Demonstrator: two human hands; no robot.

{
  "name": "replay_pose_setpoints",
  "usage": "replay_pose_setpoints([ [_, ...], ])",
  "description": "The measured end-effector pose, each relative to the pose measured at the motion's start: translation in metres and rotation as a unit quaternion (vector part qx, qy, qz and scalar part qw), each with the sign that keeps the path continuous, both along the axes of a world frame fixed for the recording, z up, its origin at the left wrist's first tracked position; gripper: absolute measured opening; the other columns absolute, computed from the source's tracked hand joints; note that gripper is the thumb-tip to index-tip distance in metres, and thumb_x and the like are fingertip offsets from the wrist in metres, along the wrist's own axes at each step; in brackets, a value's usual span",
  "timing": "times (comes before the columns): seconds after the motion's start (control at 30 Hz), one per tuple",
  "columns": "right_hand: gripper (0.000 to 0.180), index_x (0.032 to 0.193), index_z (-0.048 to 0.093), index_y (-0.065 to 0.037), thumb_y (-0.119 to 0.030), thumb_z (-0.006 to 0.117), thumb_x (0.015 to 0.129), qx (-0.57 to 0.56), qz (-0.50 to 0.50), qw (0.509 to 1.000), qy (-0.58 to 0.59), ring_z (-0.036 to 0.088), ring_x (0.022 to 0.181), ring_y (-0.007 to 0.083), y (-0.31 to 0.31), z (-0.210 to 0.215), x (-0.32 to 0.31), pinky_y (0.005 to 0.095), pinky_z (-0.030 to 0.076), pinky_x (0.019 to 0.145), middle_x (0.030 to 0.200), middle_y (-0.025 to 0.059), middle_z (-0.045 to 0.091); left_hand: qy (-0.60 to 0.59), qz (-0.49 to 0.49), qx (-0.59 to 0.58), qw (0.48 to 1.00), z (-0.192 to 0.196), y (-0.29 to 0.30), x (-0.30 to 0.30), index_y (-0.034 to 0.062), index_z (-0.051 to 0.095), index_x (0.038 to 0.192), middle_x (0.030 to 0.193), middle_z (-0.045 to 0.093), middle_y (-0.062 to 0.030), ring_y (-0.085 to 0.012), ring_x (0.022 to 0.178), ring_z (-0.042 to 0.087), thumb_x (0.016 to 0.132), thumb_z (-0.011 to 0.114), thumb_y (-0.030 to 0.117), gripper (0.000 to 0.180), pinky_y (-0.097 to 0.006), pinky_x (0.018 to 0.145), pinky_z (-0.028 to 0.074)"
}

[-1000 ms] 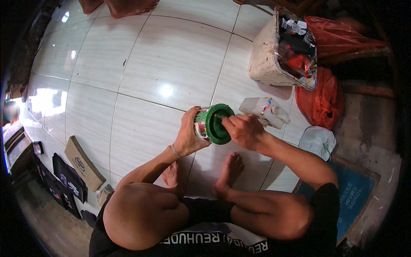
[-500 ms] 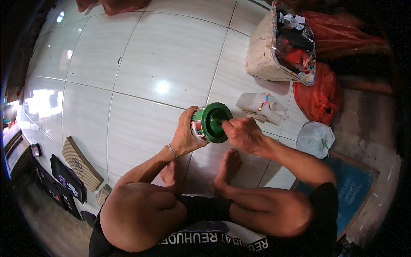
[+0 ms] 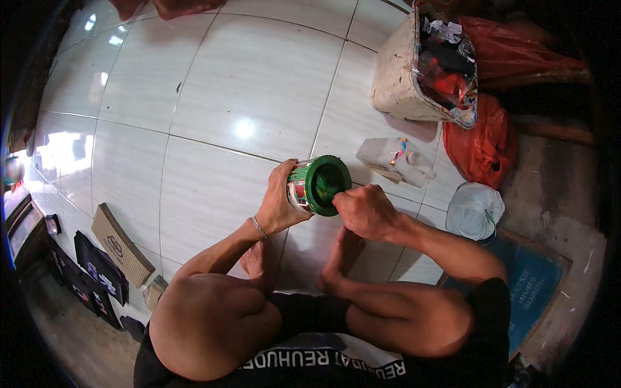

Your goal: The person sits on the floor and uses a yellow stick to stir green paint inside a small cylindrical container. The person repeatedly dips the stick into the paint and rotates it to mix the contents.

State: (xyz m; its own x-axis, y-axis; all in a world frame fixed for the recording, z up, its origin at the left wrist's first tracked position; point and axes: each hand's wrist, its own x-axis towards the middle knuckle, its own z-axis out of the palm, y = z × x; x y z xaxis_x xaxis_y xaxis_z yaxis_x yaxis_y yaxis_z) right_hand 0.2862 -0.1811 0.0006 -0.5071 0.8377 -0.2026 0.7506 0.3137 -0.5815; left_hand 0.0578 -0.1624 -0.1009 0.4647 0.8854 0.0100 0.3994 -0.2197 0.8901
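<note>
My left hand (image 3: 278,202) is wrapped round the side of a paint can (image 3: 301,189) with a green-smeared rim and a printed label. The can is tilted, and its opening shows thick green paint (image 3: 329,182) inside. At the can's right rim, my right hand (image 3: 369,211) is closed, its fingers pinched together at the edge of the opening. Whatever it grips is hidden by the fingers. Both hands are above the tiled floor, in front of my bare feet (image 3: 338,258).
A translucent plastic jug (image 3: 391,159) lies to the right. Beyond it stands a stained bin (image 3: 398,81) full of rubbish, beside a red plastic bag (image 3: 482,145) and a white bag (image 3: 475,210). A blue-faced frame (image 3: 533,284) lies at right; corrugated cardboard (image 3: 121,244) lies at left.
My right hand has shifted slightly down and toward me along the can's rim, uncovering more of the green inside. The left hand and can stay nearly in place.
</note>
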Motion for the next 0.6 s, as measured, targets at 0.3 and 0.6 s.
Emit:
replay_pose_setpoints([
  [0.3, 0.014, 0.078, 0.061, 0.001, -0.011, 0.062, 0.086, 0.058, 0.014, 0.998, -0.018, 0.066, 0.064, 0.0435, 0.017, -0.003, 0.003, 0.051, 0.053, 0.062, 0.068, 0.0236, 0.064, -0.004, 0.001, -0.036, 0.999, 0.005, -0.006, 0.001, 0.0023, 0.031, 0.145, 0.139, 0.047, -0.022, -0.0408, 0.13, 0.047, 0.054, 0.092, 0.02, 0.111, -0.045, 0.109, 0.042],
  [0.6, 0.016, 0.076, 0.06, -0.001, -0.012, 0.064, 0.088, 0.01, -0.1, 0.984, 0.145, 0.065, 0.064, 0.0404, 0.02, -0.006, -0.016, 0.0488, 0.051, 0.058, 0.071, 0.0202, 0.065, -0.01, -0.033, -0.018, 0.999, 0.001, -0.002, 0.002, 0.0012, 0.031, 0.143, 0.139, 0.046, -0.0233, -0.0434, 0.13, 0.044, 0.054, 0.091, 0.019, 0.109, -0.049, 0.111, 0.038],
])
